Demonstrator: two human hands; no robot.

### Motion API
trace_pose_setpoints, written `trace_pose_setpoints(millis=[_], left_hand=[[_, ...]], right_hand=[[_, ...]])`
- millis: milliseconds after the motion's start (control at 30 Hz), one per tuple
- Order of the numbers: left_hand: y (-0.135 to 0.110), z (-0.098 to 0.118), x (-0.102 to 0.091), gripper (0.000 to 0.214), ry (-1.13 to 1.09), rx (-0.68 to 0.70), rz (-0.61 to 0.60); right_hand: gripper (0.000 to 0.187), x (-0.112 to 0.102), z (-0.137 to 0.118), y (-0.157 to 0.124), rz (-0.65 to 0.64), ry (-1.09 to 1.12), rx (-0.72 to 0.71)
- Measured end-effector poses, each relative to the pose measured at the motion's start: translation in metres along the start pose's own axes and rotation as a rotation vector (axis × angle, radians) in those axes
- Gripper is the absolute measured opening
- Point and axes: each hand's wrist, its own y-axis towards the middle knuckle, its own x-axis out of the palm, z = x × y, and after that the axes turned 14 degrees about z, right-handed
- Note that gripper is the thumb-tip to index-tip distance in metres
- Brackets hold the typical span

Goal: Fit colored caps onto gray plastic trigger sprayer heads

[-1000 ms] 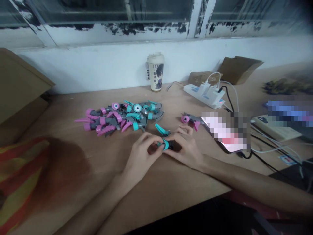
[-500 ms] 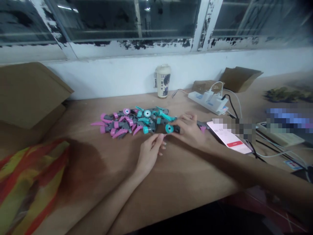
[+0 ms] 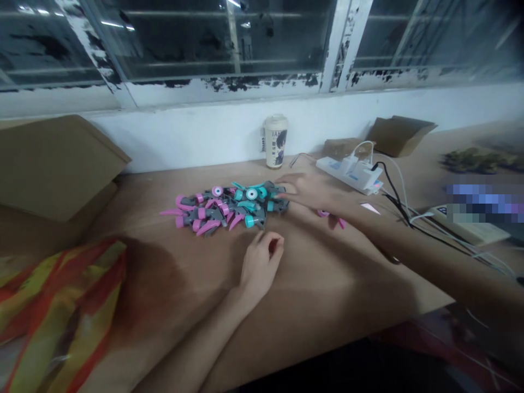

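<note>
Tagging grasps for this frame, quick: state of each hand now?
Left hand: loosely closed, nothing visible in it.
Right hand: at the trigger sprayer heads; gripping one or not, can't tell.

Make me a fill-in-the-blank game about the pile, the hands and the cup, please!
1. In the pile of sprayer heads, the caps at the left end are coloured ____.
2. The curled hand in front of the pile is the person's ____ one.
3. The wall behind the cup is coloured ____.
4. The shiny bag at the lower left is red and ____.

Missing words: pink; left; white; yellow.
</note>
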Motion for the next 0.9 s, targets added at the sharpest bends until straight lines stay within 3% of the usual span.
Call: trace_pose_setpoints(millis=[100,200,300,400,500,633,733,800,900], left_hand=[[-0.001,-0.001,0.001,0.010,0.024,0.033,-0.003],[-0.002,0.000,0.001,0.012,0.040,0.031,-0.027],[0.000,0.002,0.001,0.012,0.053,0.038,-0.029],[0.001,0.002,0.002,0.012,0.058,0.061,-0.011],[0.002,0.002,0.002,0.013,0.060,0.065,-0.003],[0.002,0.006,0.000,0.013,0.021,0.018,-0.021],[0.002,0.011,-0.002,0.020,-0.139,-0.122,-0.091],[0.003,0.014,-0.003,0.023,-0.294,-0.243,-0.142],[0.007,0.014,-0.002,0.021,-0.483,-0.376,-0.190]], right_hand=[[0.038,-0.027,0.030,-0.029,-0.008,-0.044,0.087],[0.048,-0.044,0.056,-0.056,-0.163,-0.109,0.187],[0.062,-0.050,0.067,-0.070,-0.282,-0.125,0.138],[0.051,-0.051,0.066,-0.071,-0.348,-0.142,0.047],[0.036,-0.051,0.055,-0.068,-0.323,-0.169,0.013],[0.038,-0.046,0.020,-0.074,-0.218,-0.110,-0.005],[0.040,-0.040,-0.019,-0.085,-0.088,0.032,-0.067],[0.039,-0.035,-0.042,-0.090,-0.071,0.127,-0.084],[0.034,-0.026,-0.060,-0.095,0.006,0.224,-0.070]])
